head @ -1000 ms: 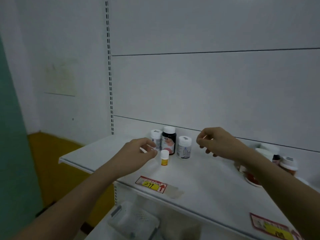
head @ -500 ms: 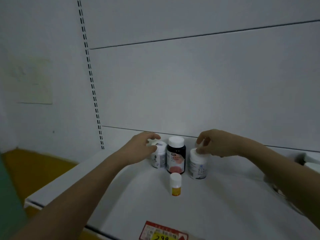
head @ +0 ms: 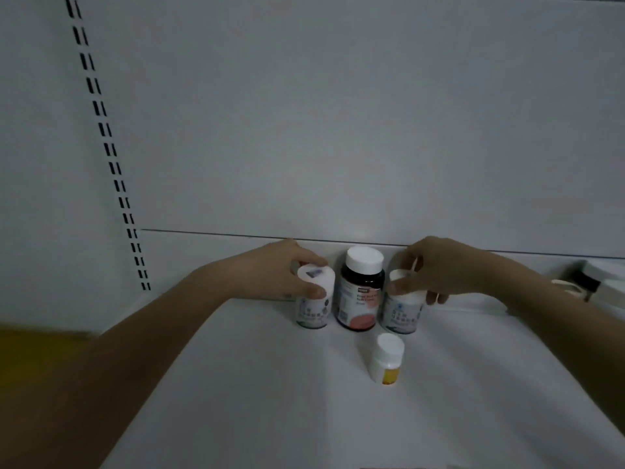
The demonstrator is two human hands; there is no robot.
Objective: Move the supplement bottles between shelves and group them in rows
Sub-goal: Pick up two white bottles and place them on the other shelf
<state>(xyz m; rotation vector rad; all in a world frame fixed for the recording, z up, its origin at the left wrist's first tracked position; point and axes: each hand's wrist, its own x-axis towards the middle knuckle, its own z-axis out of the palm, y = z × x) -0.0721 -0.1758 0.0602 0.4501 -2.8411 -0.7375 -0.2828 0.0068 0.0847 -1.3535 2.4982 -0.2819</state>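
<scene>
Standing nearest to me on the white shelf [head: 236, 384] is a small white bottle with a yellow label [head: 386, 362], upright and alone, a little right of centre and touched by neither hand. Just beyond it three bigger bottles make a row along the back panel [head: 338, 130]. My left hand [head: 280, 270] wraps the cap of the left white bottle [head: 313, 306], thumb on the near side and fingers [head: 304, 255] curled over the far side, closed around it. In the middle, between my hands, is a dark bottle with a white cap [head: 361, 291], close beside both neighbours; I cannot tell whether they touch. My right hand [head: 439, 269] grips the cap of the right white bottle [head: 402, 311], thumb pressed on the near edge, fingers bent over the top and right side. All three stand upright. At the far right edge some more containers [head: 592, 282] sit blurred against the wall. A slotted upright [head: 101, 130] runs up the wall on the left.
</scene>
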